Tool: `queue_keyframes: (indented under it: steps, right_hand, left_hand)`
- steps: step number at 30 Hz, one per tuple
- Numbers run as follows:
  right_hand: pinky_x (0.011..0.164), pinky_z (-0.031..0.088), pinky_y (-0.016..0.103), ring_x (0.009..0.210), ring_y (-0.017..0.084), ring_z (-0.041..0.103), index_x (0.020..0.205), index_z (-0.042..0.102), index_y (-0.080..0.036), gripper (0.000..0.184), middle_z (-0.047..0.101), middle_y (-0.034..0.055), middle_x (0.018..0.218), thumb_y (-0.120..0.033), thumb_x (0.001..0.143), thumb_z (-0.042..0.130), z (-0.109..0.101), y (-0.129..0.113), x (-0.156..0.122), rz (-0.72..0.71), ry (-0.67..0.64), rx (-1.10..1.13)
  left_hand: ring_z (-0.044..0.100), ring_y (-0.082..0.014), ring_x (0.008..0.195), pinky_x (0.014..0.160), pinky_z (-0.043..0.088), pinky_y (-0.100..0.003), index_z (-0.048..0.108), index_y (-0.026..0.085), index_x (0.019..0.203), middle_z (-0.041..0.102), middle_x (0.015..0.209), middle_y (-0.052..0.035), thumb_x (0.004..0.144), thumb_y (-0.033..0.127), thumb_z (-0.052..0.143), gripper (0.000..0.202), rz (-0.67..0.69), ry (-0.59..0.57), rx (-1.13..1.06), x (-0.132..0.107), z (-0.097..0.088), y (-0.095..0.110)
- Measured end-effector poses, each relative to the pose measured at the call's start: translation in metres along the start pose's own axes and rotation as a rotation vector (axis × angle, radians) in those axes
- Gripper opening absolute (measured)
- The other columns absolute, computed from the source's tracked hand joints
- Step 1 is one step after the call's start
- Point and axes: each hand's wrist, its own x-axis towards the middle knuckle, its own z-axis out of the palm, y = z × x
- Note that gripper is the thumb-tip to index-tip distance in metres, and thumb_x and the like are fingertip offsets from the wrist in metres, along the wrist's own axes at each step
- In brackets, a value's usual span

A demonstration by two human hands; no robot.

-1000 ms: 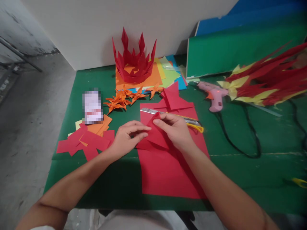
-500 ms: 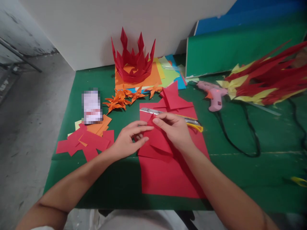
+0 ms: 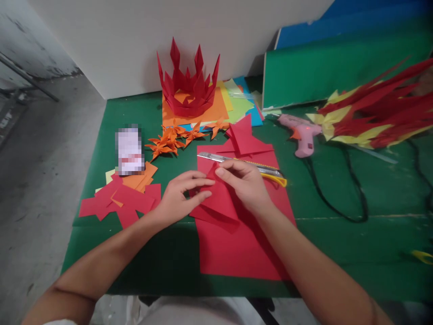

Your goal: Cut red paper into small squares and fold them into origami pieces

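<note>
A folded piece of red paper [image 3: 219, 203] is held up over a larger red sheet [image 3: 243, 253], its pointed top raised and its lower flaps spreading. My right hand [image 3: 248, 183] pinches it near the point between thumb and fingers. From the other side, the thumb and fingers of my left hand [image 3: 184, 194] close on its left edge; their tips partly overlap the paper. Behind my right hand a utility knife [image 3: 272, 172] with a yellow handle lies on the red sheet, blade extended to the left. Folded red pieces [image 3: 241, 135] rest just beyond it.
A red paper crown [image 3: 191, 108] stands on coloured sheets at the back. Orange paper flowers [image 3: 167, 142], a phone [image 3: 130, 151] and paper scraps [image 3: 125, 196] lie left. To the right are a pink glue gun [image 3: 302, 135], its black cord [image 3: 358, 216], and red-yellow paper flames [image 3: 379, 108].
The folded paper has turned slightly, its lower flaps swinging left and toward me. Both hands stay in nearly the same place, still on the paper.
</note>
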Motion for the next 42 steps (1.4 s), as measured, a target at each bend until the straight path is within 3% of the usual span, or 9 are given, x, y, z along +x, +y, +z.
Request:
queue_keyframes:
  steps: [5, 11, 19, 25, 29, 34, 42]
  right_hand:
    - [0.073, 0.054, 0.03, 0.073, 0.015, 0.064, 0.071, 0.071, -0.024, 0.013, 0.07, -0.0004, 0.076, -0.035, 0.069, 0.079, 0.0004, -0.0024, -0.0017, -0.016, -0.053, -0.039]
    - [0.067, 0.055, 0.03, 0.07, 0.016, 0.065, 0.074, 0.072, -0.024, 0.021, 0.072, 0.0015, 0.078, -0.042, 0.068, 0.08, 0.002, -0.004, -0.0046, 0.053, -0.05, -0.045]
    - [0.056, 0.049, 0.026, 0.06, 0.013, 0.058, 0.072, 0.07, -0.023, 0.027, 0.067, -0.0002, 0.071, -0.048, 0.068, 0.08, 0.0027, 0.0005, -0.0037, 0.081, -0.087, 0.005]
    - [0.07, 0.053, 0.028, 0.071, 0.014, 0.063, 0.074, 0.07, -0.023, 0.02, 0.069, 0.0004, 0.077, -0.04, 0.071, 0.079, 0.0034, -0.001, -0.0049, 0.053, -0.109, 0.01]
    - [0.069, 0.054, 0.03, 0.07, 0.015, 0.064, 0.072, 0.07, -0.022, 0.017, 0.07, 0.0014, 0.074, -0.038, 0.072, 0.078, 0.0032, -0.0028, -0.0053, 0.039, -0.099, -0.047]
    - [0.068, 0.053, 0.03, 0.067, 0.015, 0.062, 0.069, 0.07, -0.023, 0.014, 0.07, 0.0007, 0.073, -0.035, 0.074, 0.076, 0.0027, -0.0039, -0.0043, -0.01, -0.086, -0.074]
    - [0.069, 0.054, 0.031, 0.068, 0.015, 0.063, 0.068, 0.07, -0.023, 0.021, 0.069, 0.0006, 0.071, -0.043, 0.072, 0.077, 0.0013, -0.0035, -0.0027, 0.04, -0.104, -0.02]
  left_hand:
    - [0.066, -0.0125, 0.08, 0.07, 0.053, -0.022, 0.076, 0.021, 0.09, 0.071, 0.086, -0.0039, 0.085, 0.017, 0.066, 0.011, -0.045, 0.048, 0.03, -0.0003, 0.0007, -0.0008]
    - [0.067, -0.0154, 0.093, 0.082, 0.055, -0.028, 0.074, 0.022, 0.098, 0.07, 0.1, -0.0061, 0.086, 0.014, 0.062, 0.019, 0.0, -0.01, 0.05, -0.0003, 0.001, -0.0017]
    - [0.063, -0.0125, 0.082, 0.063, 0.052, -0.02, 0.071, 0.021, 0.105, 0.067, 0.106, -0.0077, 0.086, 0.013, 0.057, 0.026, -0.018, -0.082, 0.045, -0.0013, 0.0007, -0.0011]
    - [0.059, -0.0091, 0.071, 0.06, 0.051, -0.019, 0.071, 0.02, 0.104, 0.066, 0.104, -0.0071, 0.085, 0.013, 0.058, 0.024, -0.02, -0.087, 0.045, -0.0029, 0.0021, -0.0029]
    - [0.058, -0.0084, 0.067, 0.058, 0.051, -0.02, 0.07, 0.019, 0.105, 0.065, 0.104, -0.0077, 0.084, 0.013, 0.058, 0.025, -0.017, -0.088, 0.044, -0.0039, 0.0039, -0.0031]
    - [0.06, -0.0095, 0.07, 0.059, 0.052, -0.02, 0.07, 0.02, 0.107, 0.066, 0.108, -0.0083, 0.084, 0.012, 0.057, 0.028, -0.013, -0.102, 0.046, -0.0037, 0.0037, -0.0033]
    - [0.063, -0.0115, 0.077, 0.058, 0.051, -0.019, 0.071, 0.022, 0.107, 0.067, 0.11, -0.0082, 0.084, 0.013, 0.056, 0.029, -0.031, -0.128, 0.055, -0.0035, 0.0025, -0.0023]
